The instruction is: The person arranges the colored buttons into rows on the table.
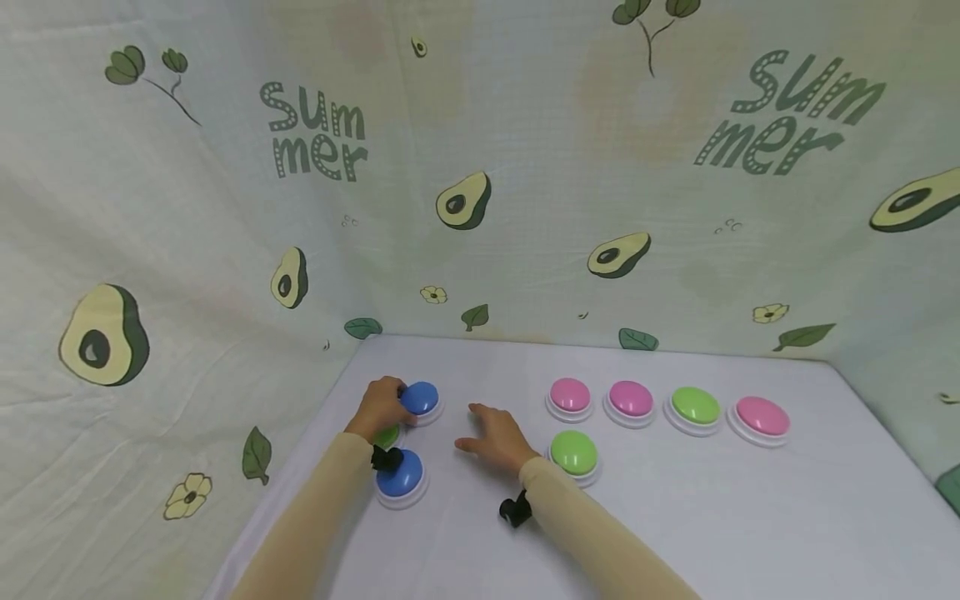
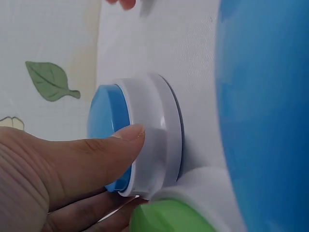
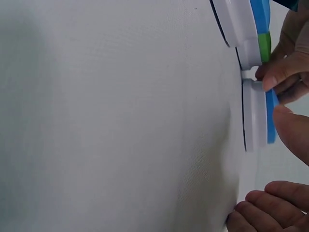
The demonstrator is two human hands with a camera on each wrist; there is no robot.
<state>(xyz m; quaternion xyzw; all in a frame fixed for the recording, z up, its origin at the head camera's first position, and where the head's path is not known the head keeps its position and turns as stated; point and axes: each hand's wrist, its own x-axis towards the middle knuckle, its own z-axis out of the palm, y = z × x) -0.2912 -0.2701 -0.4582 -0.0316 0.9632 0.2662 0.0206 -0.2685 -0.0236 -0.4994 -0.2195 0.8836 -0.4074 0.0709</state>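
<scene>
My left hand [image 1: 379, 408] holds a push button with a blue dome [image 1: 421, 397] and white base at the left of the table. In the left wrist view its thumb [image 2: 106, 154] lies along the button's side, with fingers curled behind. Under that hand a green push button [image 1: 387, 437] is partly hidden; nearer me sits another blue push button [image 1: 401, 474], partly behind the wrist strap. Right of these, my right hand [image 1: 498, 438] hovers with thumb and fingers apart, holding nothing. In the right wrist view its fingers [image 3: 270, 210] look loosely bent.
A green push button [image 1: 574, 452] stands beside the right wrist. Behind it a row runs rightward: a pink button [image 1: 570, 395], a second pink one [image 1: 631, 399], a green one [image 1: 695, 406] and a third pink one [image 1: 762, 416]. Printed cloth [image 1: 525, 125] hangs around the white table [image 1: 750, 517].
</scene>
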